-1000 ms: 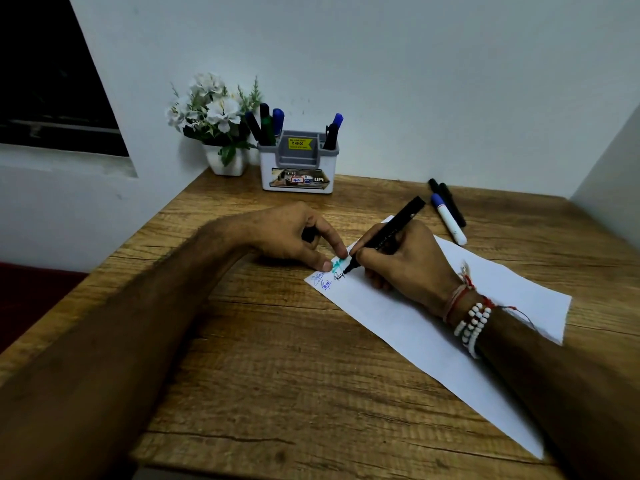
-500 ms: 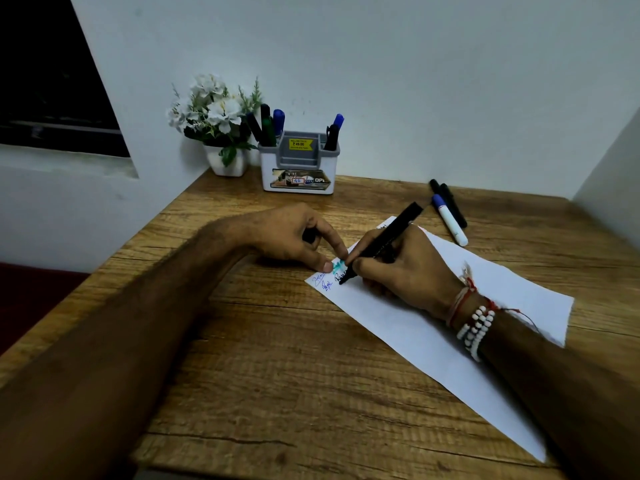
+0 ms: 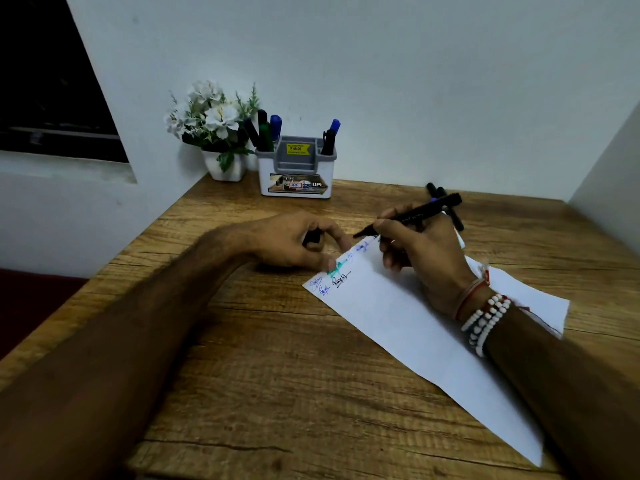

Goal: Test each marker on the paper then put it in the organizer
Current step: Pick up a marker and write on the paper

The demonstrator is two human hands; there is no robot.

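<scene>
My right hand (image 3: 422, 258) grips a black marker (image 3: 415, 214), its tip just off the scribbled paper (image 3: 415, 341). My left hand (image 3: 298, 242) curls round what looks like its cap (image 3: 312, 237). Several markers stand in the organizer (image 3: 296, 168); the loose markers (image 3: 453, 216) at the counter's (image 3: 277, 375) far edge look untested.

desk (image 3: 277, 375): brown wood grain, near to far | wall (image 3: 381, 81): plain white, far | side wall (image 3: 616, 161): white, right, meets desk edge | window (image 3: 41, 81): dark, far left, above white ledge (image 3: 62, 171) | light: dim, cool

right wrist (image 3: 459, 304) | white bead bracelets (image 3: 486, 322) | red thread band (image 3: 468, 297)
</scene>
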